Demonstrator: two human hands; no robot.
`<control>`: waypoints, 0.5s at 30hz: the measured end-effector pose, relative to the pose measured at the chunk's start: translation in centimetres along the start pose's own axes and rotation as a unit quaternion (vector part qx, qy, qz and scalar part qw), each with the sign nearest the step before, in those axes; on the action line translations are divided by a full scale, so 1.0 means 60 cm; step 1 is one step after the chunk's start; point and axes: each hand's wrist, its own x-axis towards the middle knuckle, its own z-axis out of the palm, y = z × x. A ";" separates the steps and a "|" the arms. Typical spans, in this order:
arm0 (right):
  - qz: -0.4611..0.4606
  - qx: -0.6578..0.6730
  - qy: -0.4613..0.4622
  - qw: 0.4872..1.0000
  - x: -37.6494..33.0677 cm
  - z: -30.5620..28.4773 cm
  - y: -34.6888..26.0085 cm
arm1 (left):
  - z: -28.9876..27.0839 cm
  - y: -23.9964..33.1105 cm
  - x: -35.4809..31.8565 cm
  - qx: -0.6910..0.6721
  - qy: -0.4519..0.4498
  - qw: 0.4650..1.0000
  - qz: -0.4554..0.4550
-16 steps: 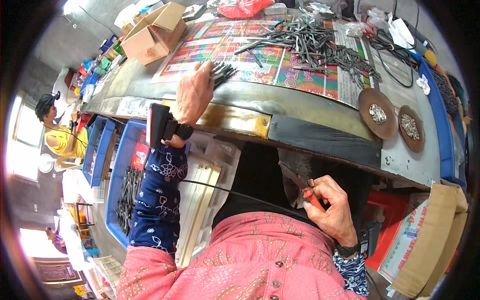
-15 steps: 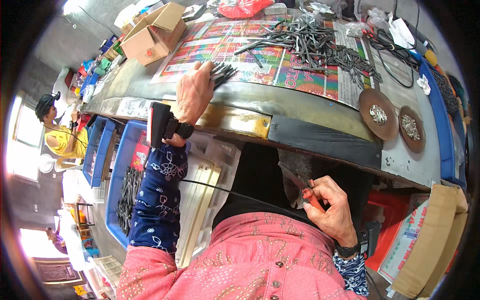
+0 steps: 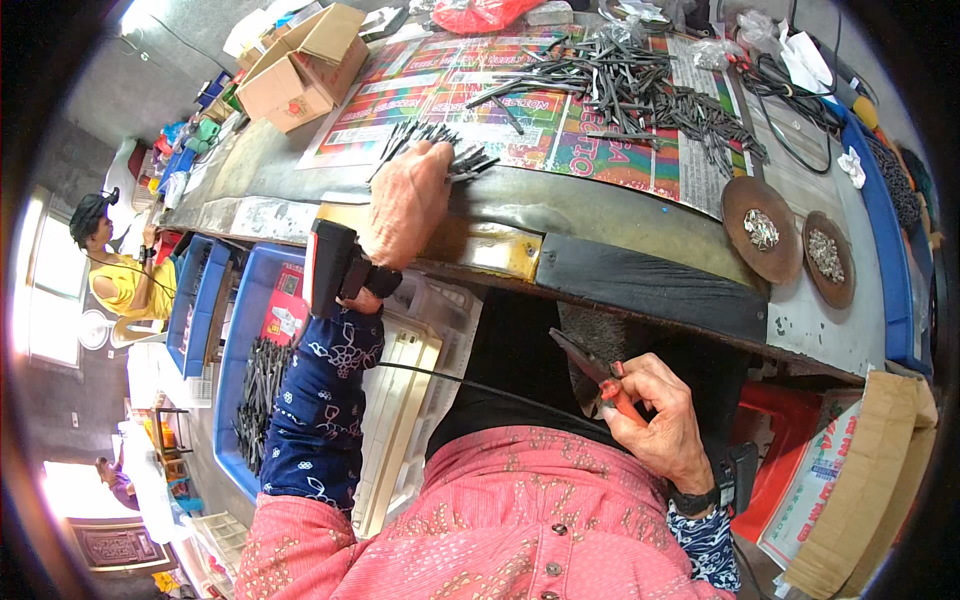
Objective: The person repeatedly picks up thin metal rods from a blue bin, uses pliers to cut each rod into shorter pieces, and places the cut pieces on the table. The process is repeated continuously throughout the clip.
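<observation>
My left hand (image 3: 408,200) is at the near edge of the workbench, its fingers curled down over a bunch of thin black strips (image 3: 474,162). The strips stick out past both sides of the fingers, and the fingertips themselves are hidden. My right hand (image 3: 660,415) is over my lap, closed round the red handles of a pair of pliers (image 3: 584,360). The long dark jaws point up and left, with nothing visible between them. Farther back, a large loose heap of black strips (image 3: 630,85) lies on a colourful printed sheet (image 3: 400,105).
Two brown dishes with small metal pieces, a nearer dish (image 3: 745,196) and a smaller dish (image 3: 812,232), stand at the right. An open cardboard box (image 3: 300,75) is at the back left. Below the bench's left, a blue bin (image 3: 237,340) holds more black strips. A person in yellow (image 3: 130,280) sits far left.
My left hand has moved right and slightly nearer; black strips now fan out on both sides of it. My right hand keeps hold of the pliers, whose jaws have shifted slightly left.
</observation>
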 end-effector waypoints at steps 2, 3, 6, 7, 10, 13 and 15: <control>-0.006 0.000 0.000 1.000 0.000 0.000 -0.002 | -0.002 0.014 -0.006 -0.030 -0.012 0.999 -0.013; -0.011 0.001 0.002 1.000 -0.001 0.001 -0.003 | -0.004 0.019 -0.006 -0.033 -0.012 0.999 -0.019; -0.004 0.009 0.005 1.000 -0.006 -0.001 -0.006 | -0.013 0.032 -0.007 -0.058 0.008 0.998 -0.035; 0.002 0.013 0.005 1.000 -0.008 -0.002 -0.007 | -0.018 0.036 -0.008 -0.075 0.018 0.996 -0.049; -0.041 0.002 0.030 0.999 -0.010 -0.001 -0.009 | -0.038 0.051 -0.010 -0.122 0.027 0.987 -0.098; -0.059 -0.033 0.059 0.996 -0.012 -0.002 -0.013 | -0.062 0.070 -0.015 -0.205 0.037 0.967 -0.145; -0.080 -0.058 0.077 0.992 -0.011 -0.003 -0.018 | -0.078 0.086 -0.023 -0.280 0.020 0.947 -0.156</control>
